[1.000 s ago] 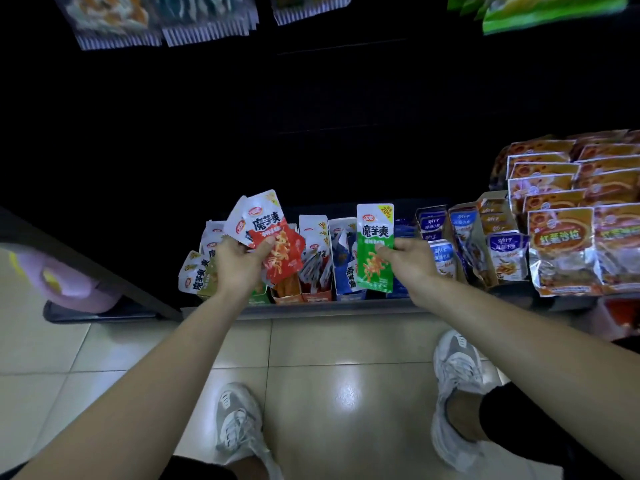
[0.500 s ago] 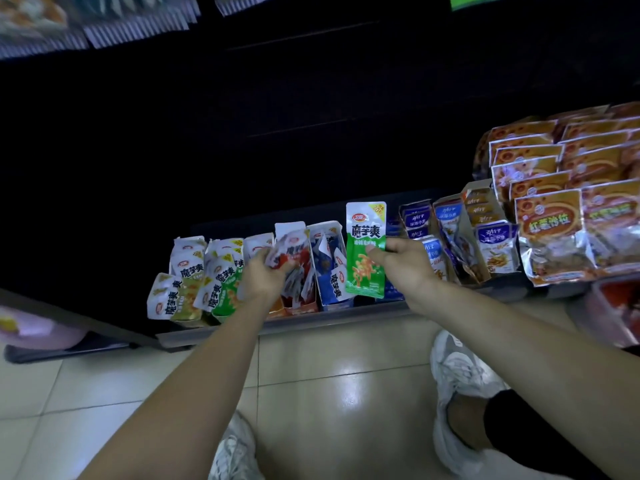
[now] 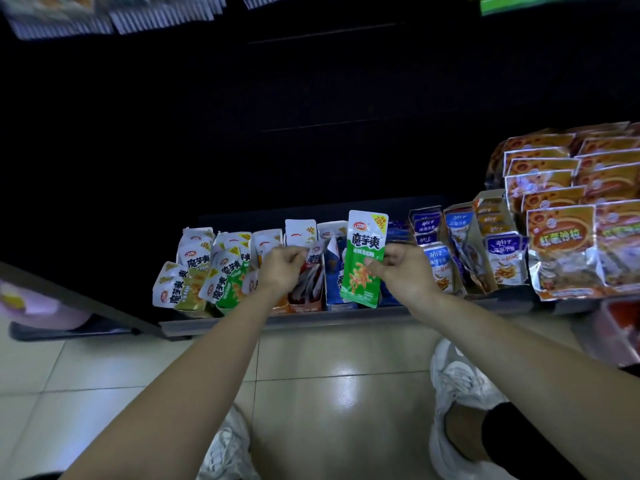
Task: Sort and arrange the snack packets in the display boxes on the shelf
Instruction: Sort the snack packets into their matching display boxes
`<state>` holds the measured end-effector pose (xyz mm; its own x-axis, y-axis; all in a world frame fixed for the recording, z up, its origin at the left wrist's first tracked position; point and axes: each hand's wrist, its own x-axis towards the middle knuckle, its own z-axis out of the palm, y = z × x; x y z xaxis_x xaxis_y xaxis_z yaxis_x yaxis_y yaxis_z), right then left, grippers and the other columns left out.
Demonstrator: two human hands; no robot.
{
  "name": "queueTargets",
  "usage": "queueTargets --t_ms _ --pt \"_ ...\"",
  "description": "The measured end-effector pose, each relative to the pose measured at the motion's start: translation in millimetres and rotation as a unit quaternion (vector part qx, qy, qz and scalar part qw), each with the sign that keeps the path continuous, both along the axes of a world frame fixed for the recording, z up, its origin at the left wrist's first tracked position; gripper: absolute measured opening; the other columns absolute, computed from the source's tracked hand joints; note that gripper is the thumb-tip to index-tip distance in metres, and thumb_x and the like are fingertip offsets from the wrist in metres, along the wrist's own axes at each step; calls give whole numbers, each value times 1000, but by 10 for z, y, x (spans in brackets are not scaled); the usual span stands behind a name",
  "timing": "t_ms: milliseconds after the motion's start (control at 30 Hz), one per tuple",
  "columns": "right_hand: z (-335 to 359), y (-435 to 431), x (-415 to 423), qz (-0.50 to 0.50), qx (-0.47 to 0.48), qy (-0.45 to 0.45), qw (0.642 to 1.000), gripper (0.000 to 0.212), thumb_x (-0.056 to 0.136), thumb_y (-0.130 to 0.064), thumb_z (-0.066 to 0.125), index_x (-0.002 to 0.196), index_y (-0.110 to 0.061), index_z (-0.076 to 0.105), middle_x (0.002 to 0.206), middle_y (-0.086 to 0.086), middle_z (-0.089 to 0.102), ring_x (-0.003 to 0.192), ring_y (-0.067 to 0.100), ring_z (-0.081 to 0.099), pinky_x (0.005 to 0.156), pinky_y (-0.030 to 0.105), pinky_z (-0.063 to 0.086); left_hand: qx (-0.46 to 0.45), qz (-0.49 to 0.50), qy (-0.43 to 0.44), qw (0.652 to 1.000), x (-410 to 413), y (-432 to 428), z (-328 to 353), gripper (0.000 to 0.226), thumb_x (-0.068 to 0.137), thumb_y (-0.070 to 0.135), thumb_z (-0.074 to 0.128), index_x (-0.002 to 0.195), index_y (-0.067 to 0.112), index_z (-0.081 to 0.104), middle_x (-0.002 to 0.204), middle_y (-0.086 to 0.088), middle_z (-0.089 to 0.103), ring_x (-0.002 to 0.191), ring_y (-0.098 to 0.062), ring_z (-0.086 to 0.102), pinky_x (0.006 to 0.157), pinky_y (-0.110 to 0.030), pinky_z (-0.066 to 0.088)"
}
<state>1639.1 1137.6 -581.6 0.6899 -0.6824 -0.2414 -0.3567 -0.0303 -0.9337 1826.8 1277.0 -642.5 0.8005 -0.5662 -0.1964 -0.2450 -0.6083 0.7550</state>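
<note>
Head view | right hand (image 3: 401, 271) pinches green packet (image 3: 363, 261) reading 魔芋爽, 20% | left hand (image 3: 282, 268) grips red packets (image 3: 311, 278)

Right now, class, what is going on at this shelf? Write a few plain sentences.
A person is sorting snack packets on a low shop shelf. The right hand pinches a green snack packet, held upright in front of the blue display box and not yet in any box. The left hand has its fingers curled on the red packets standing in the orange-red display box. Matching green packets sit further left.
</note>
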Motion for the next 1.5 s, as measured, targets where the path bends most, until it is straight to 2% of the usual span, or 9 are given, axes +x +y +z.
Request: queueTargets --t_ms 200,400,600,667,767,833,1100,1333,1500 --pt "54 164 245 36 -65 28 997 22 95 -22 66 87 -2 70 85 16 72 82 33 69 68 50 58 -25 23 -32 999 -17 433 78 40 102 24 58 141 15 57 134 -5 64 117 -19 61 103 -39 51" --pt "299 504 736 79 -75 9 994 17 98 -11 61 92 3 66 85 21 66 61 23 67 49 16 51 86 191 -220 953 242 1285 7 38 98 17 62 136 15 60 129 -11 64 115 -34 59 85 -44 53" --pt "452 907 1290 107 -126 -25 986 27 99 -13 59 73 -14 52 66 1 54 60 11 67 57 24 47 77 188 -81 976 306 1749 -199 22 100 20 62 117 12 74 101 -12 76 95 -31 70 71 -31 47" --pt "449 1035 1430 144 -120 -33 982 10 98 -15 61 90 -11 62 79 1 60 76 17 69 71 31 51 57 195 -86 975 291 1778 -217 15 98 20 65 105 15 77 90 -8 76 88 -28 70 67 -29 45" --pt "344 1131 1493 239 -102 16 966 50 97 -17 63 144 -13 47 125 4 60 112 25 60 100 38 49 14 222 -39 974 344 1779 -285 15 97 20 67 106 13 77 97 -4 76 91 -21 69 78 -30 51" --pt "248 1123 1406 265 -106 56 957 59 97 -16 64 150 -12 39 135 6 56 118 27 57 100 37 47 -39 251 19 967 388 1798 -332 18 96 19 68 111 13 75 103 -5 76 96 -22 71 92 -38 56" --pt "148 767 909 327 -188 94 921 23 92 -6 66 114 -10 70 97 -4 67 97 16 67 93 32 55 -89 290 41 952 336 1773 -173 9 95 17 68 95 24 73 91 0 75 92 -22 71 92 -45 58" --pt "390 151 410 352 -369 140 849 17 92 -17 65 107 -17 73 94 -2 74 83 12 67 79 27 52 -36 67 -135 988 -22 1147 535 15 96 19 66 109 18 75 88 9 70 85 -11 67 82 -30 57" --pt "509 -355 113 343 -439 152 816 18 93 -23 67 109 -19 73 97 -1 74 88 14 67 79 27 51 26 -173 -243 954 -361 505 1010 23 98 23 61 118 22 73 99 6 74 86 -13 66 79 -32 56"
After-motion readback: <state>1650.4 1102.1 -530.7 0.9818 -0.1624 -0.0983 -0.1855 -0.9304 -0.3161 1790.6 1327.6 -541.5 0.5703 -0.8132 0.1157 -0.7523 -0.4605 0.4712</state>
